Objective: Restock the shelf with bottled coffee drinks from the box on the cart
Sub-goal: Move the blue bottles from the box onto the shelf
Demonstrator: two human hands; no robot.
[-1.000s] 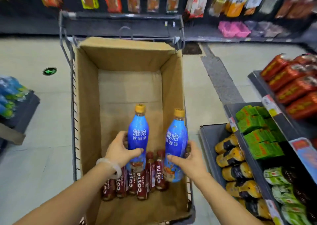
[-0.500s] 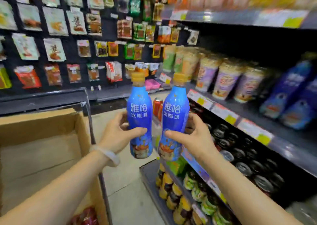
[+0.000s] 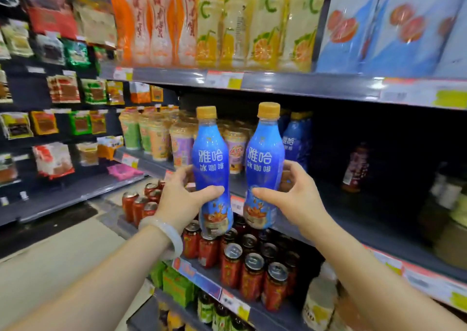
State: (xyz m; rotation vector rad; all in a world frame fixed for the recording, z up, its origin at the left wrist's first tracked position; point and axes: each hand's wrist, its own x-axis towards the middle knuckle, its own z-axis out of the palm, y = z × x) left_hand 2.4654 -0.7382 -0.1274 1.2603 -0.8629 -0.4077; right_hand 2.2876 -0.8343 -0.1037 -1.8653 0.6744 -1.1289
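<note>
Nearest the camera, two bare forearms reach forward and up toward the shelving. The left wrist carries a pale bangle [image 3: 165, 234].

The left hand [image 3: 179, 199] grips the left bottle [image 3: 211, 169] around its lower half, thumb across the front of the label, fingers wrapped behind. The right hand [image 3: 294, 196] grips the right bottle [image 3: 264, 166] in the same manner, thumb on the front, fingers curled round the far side. Both bottles are blue with tan caps, held upright and side by side, close together but not touching, in the air in front of the middle shelf [image 3: 353, 224]. Neither stands on the shelf.

Below the hands, a lower shelf holds rows of red cans [image 3: 252, 272] with silver tops. Green cartons [image 3: 177, 285] sit beneath them to the left.

Behind the held bottles, on the middle shelf, stand lidded cups [image 3: 156, 138] to the left and more blue bottles [image 3: 297, 138] just right of the right bottle. Further right the shelf is dark, with one dark red bottle [image 3: 356, 169] standing alone.

The top shelf carries orange-and-white bottles [image 3: 151, 19], yellow juice bottles [image 3: 265, 22], and pale blue packs [image 3: 394, 25] printed with grapefruit.

Farthest off, at left, hanging snack packets [image 3: 63, 88] fill a dark wall rack; they are blurred.
</note>
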